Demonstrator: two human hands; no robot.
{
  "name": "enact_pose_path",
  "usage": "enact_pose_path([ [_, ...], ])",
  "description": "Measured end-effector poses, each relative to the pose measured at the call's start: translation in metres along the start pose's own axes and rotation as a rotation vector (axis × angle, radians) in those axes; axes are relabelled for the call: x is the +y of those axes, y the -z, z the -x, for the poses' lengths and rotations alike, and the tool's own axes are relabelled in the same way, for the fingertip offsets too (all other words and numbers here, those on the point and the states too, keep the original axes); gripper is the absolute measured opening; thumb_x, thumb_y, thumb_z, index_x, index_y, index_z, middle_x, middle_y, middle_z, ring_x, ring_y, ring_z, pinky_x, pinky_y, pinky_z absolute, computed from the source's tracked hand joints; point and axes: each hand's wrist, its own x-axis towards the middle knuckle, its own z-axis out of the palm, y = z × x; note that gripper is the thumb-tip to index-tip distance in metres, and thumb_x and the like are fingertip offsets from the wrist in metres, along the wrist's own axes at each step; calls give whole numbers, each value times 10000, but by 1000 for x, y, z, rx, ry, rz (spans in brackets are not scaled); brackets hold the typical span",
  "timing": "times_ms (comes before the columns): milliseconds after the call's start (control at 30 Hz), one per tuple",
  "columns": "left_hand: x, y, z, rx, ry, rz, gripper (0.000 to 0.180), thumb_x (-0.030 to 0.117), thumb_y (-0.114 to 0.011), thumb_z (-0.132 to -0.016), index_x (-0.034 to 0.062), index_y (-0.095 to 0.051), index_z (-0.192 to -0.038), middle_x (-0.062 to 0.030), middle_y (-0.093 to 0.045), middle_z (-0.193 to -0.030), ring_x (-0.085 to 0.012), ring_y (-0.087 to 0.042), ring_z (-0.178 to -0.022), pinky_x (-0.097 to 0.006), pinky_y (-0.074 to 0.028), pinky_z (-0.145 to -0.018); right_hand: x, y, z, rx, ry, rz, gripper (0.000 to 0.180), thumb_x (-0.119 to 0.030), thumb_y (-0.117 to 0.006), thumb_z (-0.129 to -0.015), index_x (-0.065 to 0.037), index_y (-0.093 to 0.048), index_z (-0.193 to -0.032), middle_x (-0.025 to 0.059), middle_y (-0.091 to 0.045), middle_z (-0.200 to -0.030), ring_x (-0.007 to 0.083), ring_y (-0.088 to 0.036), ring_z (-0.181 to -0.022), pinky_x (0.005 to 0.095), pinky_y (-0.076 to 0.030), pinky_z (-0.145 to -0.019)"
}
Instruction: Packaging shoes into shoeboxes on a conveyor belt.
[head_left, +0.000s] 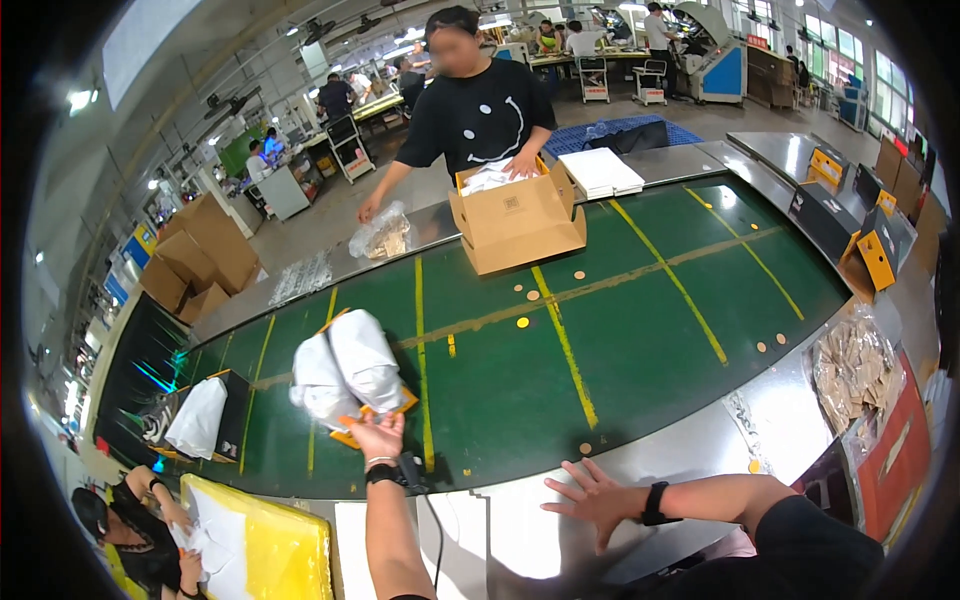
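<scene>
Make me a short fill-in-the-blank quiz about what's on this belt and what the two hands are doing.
1. The left hand grips the edge of an ____ tray carrying white wrapped bundles.
2. The right hand lies flat, fingers spread, on the ____ ledge beside the belt.
3. The conveyor belt is green with ____ lines.
4. Across it, a person reaches into a ____ box.

Missing words: orange; metal; yellow; cardboard

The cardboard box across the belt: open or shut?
Open: the cardboard box has its flaps up, white packets show inside, and a co-worker's hand rests on its rim.
</scene>
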Motion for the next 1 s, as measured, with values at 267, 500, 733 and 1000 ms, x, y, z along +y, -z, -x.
enact_pose_path([
  [267,-119,-101,162,-70,273,7,1071,825,-466,-780,16,-260,-1451,-138,-408,-1277,-266,-413,-1119,-425,-376,-1015,41,-59,-25,587,-38,-652,1355,-615,-823,-616,-83,-11,-1562,224,-126,-1602,389,-110,-1485,590,-147,-1159],
  [500,-191,-87,343,-252,374,7,633,642,-515,-889,131,-418,-1250,-99,-551,-998,-267,-528,-814,-403,-463,-824,102,44,77,1150,-350,-1583,1111,-629,-618,-848,-72,24,-1563,239,22,-1603,316,18,-1503,443,-90,-1200],
  [733,-179,73,420,-462,510,-196,443,506,-458,-980,116,-573,-1155,-148,-650,-1163,-275,-618,-943,-478,-472,-863,27,-19,155,1023,-358,-1404,1085,-555,-692,-822,-113,-41,-1569,291,140,-1573,404,104,-1483,484,-71,-1190],
  [1000,-172,-40,364,-500,-242,-672,597,358,-457,-1027,68,-296,-1523,-89,-433,-1452,-230,-412,-1329,-368,-267,-1143,-16,-14,166,1165,-345,-1688,1131,-525,-716,-816,-38,-11,-1554,266,45,-1583,376,-8,-1485,443,-133,-1191],
])
